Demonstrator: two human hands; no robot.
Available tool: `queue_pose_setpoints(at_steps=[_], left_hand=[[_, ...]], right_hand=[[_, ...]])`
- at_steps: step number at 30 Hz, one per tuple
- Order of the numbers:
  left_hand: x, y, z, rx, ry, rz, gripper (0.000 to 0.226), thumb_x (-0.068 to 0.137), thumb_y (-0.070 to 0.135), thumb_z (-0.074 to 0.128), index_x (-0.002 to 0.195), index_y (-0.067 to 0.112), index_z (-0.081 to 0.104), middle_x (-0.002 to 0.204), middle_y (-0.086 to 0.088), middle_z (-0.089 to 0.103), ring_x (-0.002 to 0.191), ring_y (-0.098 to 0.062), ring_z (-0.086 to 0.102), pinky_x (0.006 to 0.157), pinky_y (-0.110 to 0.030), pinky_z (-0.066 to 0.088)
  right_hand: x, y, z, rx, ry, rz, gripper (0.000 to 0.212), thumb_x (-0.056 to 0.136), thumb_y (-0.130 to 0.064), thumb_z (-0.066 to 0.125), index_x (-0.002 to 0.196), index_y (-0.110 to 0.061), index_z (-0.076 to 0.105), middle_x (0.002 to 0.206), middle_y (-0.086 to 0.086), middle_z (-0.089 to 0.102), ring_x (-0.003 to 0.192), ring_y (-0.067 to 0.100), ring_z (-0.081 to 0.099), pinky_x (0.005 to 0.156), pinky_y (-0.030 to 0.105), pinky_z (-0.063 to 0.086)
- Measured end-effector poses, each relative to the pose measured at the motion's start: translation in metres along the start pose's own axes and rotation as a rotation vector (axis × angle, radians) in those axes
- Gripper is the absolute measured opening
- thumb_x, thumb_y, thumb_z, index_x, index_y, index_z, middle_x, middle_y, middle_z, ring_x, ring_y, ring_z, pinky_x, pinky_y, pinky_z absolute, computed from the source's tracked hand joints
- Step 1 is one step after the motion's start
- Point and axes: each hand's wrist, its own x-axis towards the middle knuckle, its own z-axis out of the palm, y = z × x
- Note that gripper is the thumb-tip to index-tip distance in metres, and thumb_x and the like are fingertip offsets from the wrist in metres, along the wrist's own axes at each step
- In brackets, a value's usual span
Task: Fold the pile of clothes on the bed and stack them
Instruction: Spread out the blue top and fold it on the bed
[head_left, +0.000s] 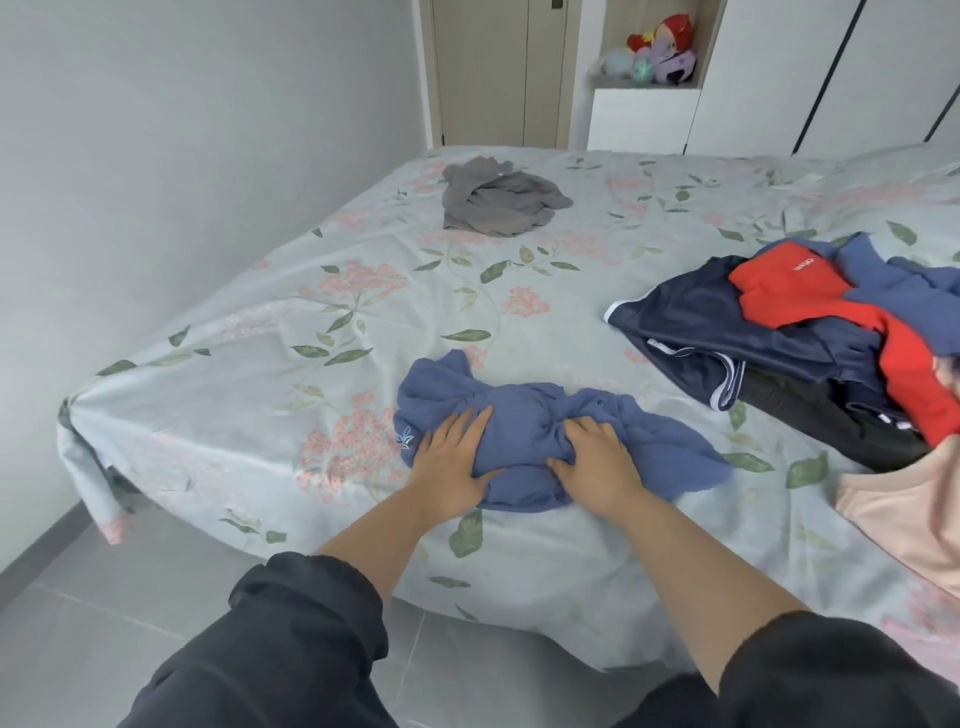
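Head-worn view, forward-down over bed (234, 374)

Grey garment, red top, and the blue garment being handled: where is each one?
grey garment (501, 203): head view, middle of the crumpled heap.
red top (779, 297): head view, flat panel beside its white lettering.
blue garment (524, 420): head view, bunched middle of the cloth.
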Motion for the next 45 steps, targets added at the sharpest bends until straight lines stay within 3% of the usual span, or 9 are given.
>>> queue_pose_setpoints(at_steps=[5,17,20,23,31,36,39,42,45], left_hand=[[0.002,-0.001,0.001,-0.157,0.086,-0.023,0.099,0.086,0.032,0.062,0.149,0.013,-0.011,0.156,-0.003,0.014,0.144,-0.02,0.012,0.113,-0.029,0.011],[-0.005,-0.003,-0.031,-0.438,0.277,-0.07,0.026,0.083,0.035,0.07,0.082,0.011,0.059,0.069,0.005,0.056,0.064,-0.011,0.05,0.061,-0.026,0.042],[0.011,0.0,-0.072,-0.997,0.619,-0.262,0.02,0.086,0.02,0.068,0.103,0.01,0.064,0.072,-0.002,0.06,0.061,-0.011,0.056,0.065,-0.026,0.048],[0.023,0.0,-0.091,-1.05,0.796,-0.233,0.07,0.088,0.005,0.059,0.146,0.024,0.026,0.12,0.0,0.052,0.101,-0.009,0.059,0.088,-0.023,0.047],[0.036,0.001,-0.065,-0.267,0.314,-0.148,0.076,0.09,0.027,0.058,0.151,0.016,0.014,0.151,-0.013,0.023,0.138,-0.031,0.023,0.113,-0.04,0.022],[0.038,-0.017,-0.059,-0.362,0.112,-0.285,0.087,0.086,0.021,0.063,0.151,0.026,0.005,0.136,-0.016,0.039,0.12,-0.033,0.047,0.099,-0.042,0.041],[0.039,-0.02,-0.067,-0.218,0.054,-0.23,0.038,0.086,0.011,0.06,0.124,0.013,0.054,0.099,-0.013,0.06,0.092,-0.027,0.058,0.074,-0.029,0.046],[0.04,-0.025,-0.086,-0.949,0.146,-0.351,0.018,0.086,-0.008,0.052,0.076,0.006,0.059,0.045,0.002,0.047,0.042,-0.01,0.043,0.036,-0.015,0.031],[0.039,-0.041,-0.101,-1.553,0.452,-0.551,0.026,0.089,-0.013,0.04,0.087,0.005,0.059,0.049,-0.002,0.052,0.04,-0.008,0.044,0.039,-0.016,0.037]], right_hand=[[0.0,-0.004,-0.007,0.118,0.125,-0.039,0.04,0.084,-0.001,0.048,0.066,-0.028,0.026,0.08,-0.008,0.036,0.091,0.021,0.041,0.074,0.034,0.041],[0.014,-0.015,-0.021,0.119,0.22,0.042,0.016,0.091,-0.011,0.046,0.076,-0.015,0.044,0.08,0.006,0.056,0.079,0.026,0.05,0.063,0.033,0.039],[0.02,-0.032,-0.05,0.458,0.506,0.006,0.012,0.09,-0.006,0.047,0.081,-0.008,0.054,0.073,0.002,0.053,0.075,0.024,0.049,0.063,0.029,0.034],[0.024,-0.039,-0.071,0.631,0.835,0.032,0.046,0.086,0.003,0.044,0.131,-0.006,0.045,0.126,0.003,0.049,0.114,0.015,0.046,0.094,0.014,0.033],[0.043,-0.026,-0.069,0.363,0.569,0.037,0.059,0.089,-0.025,0.057,0.141,-0.007,0.035,0.145,0.015,0.034,0.135,0.03,0.029,0.11,0.037,0.025],[0.034,-0.031,-0.03,-0.145,-0.122,0.006,0.077,0.082,-0.041,0.067,0.144,-0.021,0.026,0.141,0.007,0.031,0.132,0.03,0.03,0.103,0.041,0.037],[0.031,-0.029,-0.026,-0.147,0.184,-0.054,0.011,0.089,-0.011,0.052,0.1,-0.011,0.052,0.106,0.008,0.048,0.096,0.032,0.053,0.071,0.036,0.043],[0.028,-0.032,-0.038,0.219,0.574,-0.045,0.025,0.082,0.008,0.043,0.089,-0.008,0.062,0.095,0.004,0.056,0.08,0.022,0.052,0.069,0.02,0.042],[0.021,-0.025,-0.057,0.464,0.883,0.056,0.037,0.076,0.012,0.041,0.097,-0.006,0.066,0.105,0.009,0.058,0.095,0.018,0.053,0.076,-0.004,0.028]])
